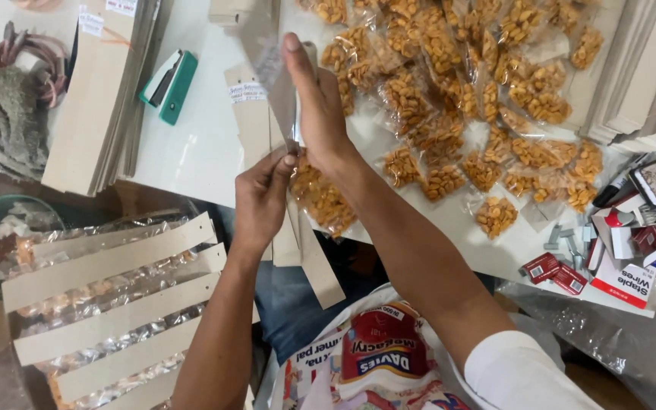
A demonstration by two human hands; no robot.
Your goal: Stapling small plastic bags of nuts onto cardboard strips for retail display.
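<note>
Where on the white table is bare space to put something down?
Bare table lies between the green stapler and the card strips. The right side is crowded: snack packets, then staple boxes.
</note>
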